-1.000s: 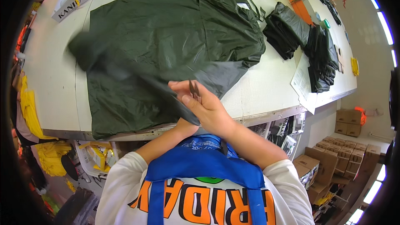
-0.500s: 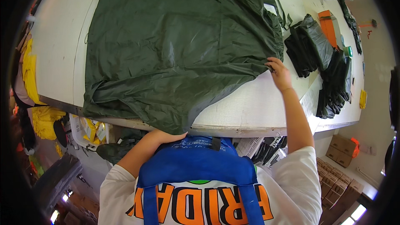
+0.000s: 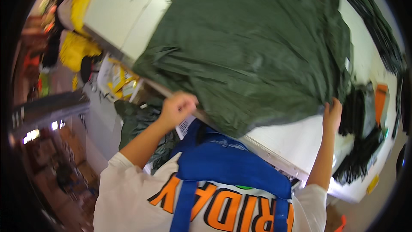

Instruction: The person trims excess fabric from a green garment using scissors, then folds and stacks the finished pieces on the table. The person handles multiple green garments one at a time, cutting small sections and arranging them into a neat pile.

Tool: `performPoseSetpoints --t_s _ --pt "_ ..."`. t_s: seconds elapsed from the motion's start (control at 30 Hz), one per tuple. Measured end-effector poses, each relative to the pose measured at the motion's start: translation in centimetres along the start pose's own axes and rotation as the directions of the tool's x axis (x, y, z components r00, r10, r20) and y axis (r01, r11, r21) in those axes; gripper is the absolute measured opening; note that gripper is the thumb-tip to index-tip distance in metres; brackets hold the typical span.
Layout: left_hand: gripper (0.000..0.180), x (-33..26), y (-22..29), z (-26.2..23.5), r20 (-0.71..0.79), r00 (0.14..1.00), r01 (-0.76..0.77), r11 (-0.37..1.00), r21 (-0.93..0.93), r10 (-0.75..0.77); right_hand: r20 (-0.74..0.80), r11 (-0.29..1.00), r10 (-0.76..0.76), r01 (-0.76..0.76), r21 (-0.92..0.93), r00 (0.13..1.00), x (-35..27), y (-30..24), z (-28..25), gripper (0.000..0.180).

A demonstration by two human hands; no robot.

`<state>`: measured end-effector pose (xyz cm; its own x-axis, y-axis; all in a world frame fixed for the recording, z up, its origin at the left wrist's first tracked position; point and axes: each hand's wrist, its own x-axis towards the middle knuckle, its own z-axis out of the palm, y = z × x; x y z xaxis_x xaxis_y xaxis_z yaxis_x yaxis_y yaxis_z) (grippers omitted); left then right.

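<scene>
A large sheet of thin, dark green fabric (image 3: 249,56) lies wrinkled over the white table, and its near edge sags past the table's front edge. My right hand (image 3: 333,114) pinches the fabric at its near right corner. At the table's front edge, just beside the fabric's left lower part, is my left hand (image 3: 178,108). Its fingers are curled closed and slightly blurred; whatever they may hold is hidden. A small white label (image 3: 346,63) shows on the fabric's right side.
Folded dark green bundles (image 3: 364,107) and an orange box (image 3: 380,103) stand at the right of the table (image 3: 283,146). Left and below the edge are a white bin (image 3: 113,77) with yellow packets, yellow cloth (image 3: 76,50) and a dark green heap (image 3: 148,133).
My left hand has come out from under the fabric's near edge and moved up to the table edge. The right hand still grips the corner. The whole view has turned, tilting the table.
</scene>
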<state>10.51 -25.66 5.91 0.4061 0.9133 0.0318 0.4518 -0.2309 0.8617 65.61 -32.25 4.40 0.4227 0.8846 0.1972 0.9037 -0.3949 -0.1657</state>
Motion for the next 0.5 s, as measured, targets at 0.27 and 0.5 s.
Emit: performPoseSetpoints --t_s 0.27,0.5 --pt "0.052 6.5 -7.7 -9.5 -0.363 0.847 0.357 0.922 -0.153 -0.388 0.305 0.707 -0.299 -0.006 0.707 0.904 -7.8 -25.8 0.7 0.011" --pt "0.047 5.3 4.0 -8.4 -0.178 0.715 -0.584 0.718 0.378 0.676 0.648 -0.291 -0.512 -0.824 0.486 0.563 -3.2 -37.7 -3.5 0.011"
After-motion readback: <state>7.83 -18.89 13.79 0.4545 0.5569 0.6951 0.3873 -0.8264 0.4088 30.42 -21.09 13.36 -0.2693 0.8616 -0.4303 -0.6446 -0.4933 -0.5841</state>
